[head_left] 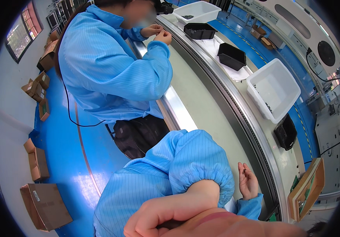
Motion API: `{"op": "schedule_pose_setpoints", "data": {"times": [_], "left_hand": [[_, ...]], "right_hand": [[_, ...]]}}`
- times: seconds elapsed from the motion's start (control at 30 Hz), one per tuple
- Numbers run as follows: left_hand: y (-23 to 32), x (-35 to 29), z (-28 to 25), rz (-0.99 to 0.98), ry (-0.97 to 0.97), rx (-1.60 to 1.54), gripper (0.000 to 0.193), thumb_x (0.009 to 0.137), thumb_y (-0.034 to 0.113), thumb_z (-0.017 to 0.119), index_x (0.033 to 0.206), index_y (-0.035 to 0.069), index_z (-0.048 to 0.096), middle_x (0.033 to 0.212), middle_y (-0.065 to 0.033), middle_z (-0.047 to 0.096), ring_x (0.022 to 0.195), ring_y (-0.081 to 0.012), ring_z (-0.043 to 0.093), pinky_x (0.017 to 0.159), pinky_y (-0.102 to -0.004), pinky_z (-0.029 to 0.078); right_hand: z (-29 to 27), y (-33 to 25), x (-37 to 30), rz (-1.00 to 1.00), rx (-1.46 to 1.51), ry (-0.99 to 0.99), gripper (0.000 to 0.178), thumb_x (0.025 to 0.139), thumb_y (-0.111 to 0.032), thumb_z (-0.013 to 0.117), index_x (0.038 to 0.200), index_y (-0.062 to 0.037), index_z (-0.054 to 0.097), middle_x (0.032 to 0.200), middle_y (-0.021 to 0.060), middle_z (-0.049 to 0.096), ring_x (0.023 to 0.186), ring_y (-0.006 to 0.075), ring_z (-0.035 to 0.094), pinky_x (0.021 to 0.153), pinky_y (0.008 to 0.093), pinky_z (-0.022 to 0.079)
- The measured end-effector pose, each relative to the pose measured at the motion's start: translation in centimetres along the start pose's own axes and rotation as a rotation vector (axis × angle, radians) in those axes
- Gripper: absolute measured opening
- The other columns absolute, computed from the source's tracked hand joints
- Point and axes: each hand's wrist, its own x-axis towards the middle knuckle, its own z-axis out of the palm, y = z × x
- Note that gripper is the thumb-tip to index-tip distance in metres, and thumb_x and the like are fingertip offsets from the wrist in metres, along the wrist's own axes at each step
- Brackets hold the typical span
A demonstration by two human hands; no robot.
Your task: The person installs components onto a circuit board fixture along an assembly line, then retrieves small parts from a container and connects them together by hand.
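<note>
My left arm, in a blue striped sleeve, bends back so that my left hand [150, 217] is very near the camera at the lower edge. Its fingers are curled in; whatever they hold, if anything, is hidden. Farther right, my right hand [249, 182] rests palm up over the near part of the pale conveyor belt [205, 106]. The fingers of that hand are loosely bent and apart, with no clear object in them. Right of it, past the belt's metal rail, stands a tilted wooden-framed box [307, 189] with green pieces inside.
A co-worker in a blue smock [110, 59] sits ahead on the left, hands together over the belt. White bins [274, 89] and black trays [232, 56] line the belt's far side, some holding small dark parts. Cardboard boxes [45, 205] stand on the blue floor at left.
</note>
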Motion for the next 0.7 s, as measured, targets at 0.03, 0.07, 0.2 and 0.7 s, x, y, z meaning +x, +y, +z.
{"op": "schedule_pose_setpoints", "data": {"times": [0.03, 0.07, 0.2, 0.7], "left_hand": [[0.0, -0.1, 0.0, -0.005, 0.006, 0.012, 0.020, 0.086, -0.001, 0.047, 0.071, 0.013, 0.049, 0.071, 0.0021, 0.043, 0.066, -0.0063, 0.038, 0.069, -0.0179, 0.036], [0.1, -0.1, 0.1, -0.009, 0.012, 0.024, 0.020, 0.086, -0.001, 0.047, 0.072, 0.013, 0.049, 0.071, 0.0020, 0.043, 0.066, -0.0063, 0.038, 0.069, -0.0179, 0.037], [-1.0, -0.3, 0.1, 0.253, 0.051, -0.080, 0.015, 0.082, -0.003, 0.047, 0.077, 0.010, 0.052, 0.075, -0.0001, 0.046, 0.069, -0.0087, 0.042, 0.068, -0.0205, 0.039], [2.0, -0.6, -0.5, -0.057, -0.006, -0.534, 0.019, 0.076, -0.007, 0.046, 0.082, 0.007, 0.056, 0.080, -0.0018, 0.051, 0.072, -0.0106, 0.047, 0.068, -0.0235, 0.042]], "right_hand": [[0.1, 0.0, -0.1, 0.000, 0.016, 0.011, 0.027, 0.086, 0.001, 0.039, 0.112, 0.0090, 0.043, 0.108, 0.0242, 0.054, 0.095, 0.0279, 0.059, 0.083, 0.0279, 0.051], [0.1, -0.1, -0.2, 0.001, 0.032, 0.020, 0.026, 0.087, 0.000, 0.040, 0.112, 0.0082, 0.044, 0.108, 0.0233, 0.055, 0.094, 0.0269, 0.060, 0.081, 0.0272, 0.052], [-0.8, -0.2, 0.1, 0.056, 0.035, -0.066, 0.022, 0.088, -0.003, 0.041, 0.108, 0.0042, 0.048, 0.101, 0.0181, 0.059, 0.084, 0.0224, 0.062, 0.071, 0.0250, 0.053], [-0.6, -0.1, 0.1, 0.062, -0.059, -0.038, 0.011, 0.086, -0.006, 0.045, 0.094, -0.0024, 0.052, 0.084, 0.0102, 0.060, 0.066, 0.0159, 0.059, 0.058, 0.0217, 0.052]]}}
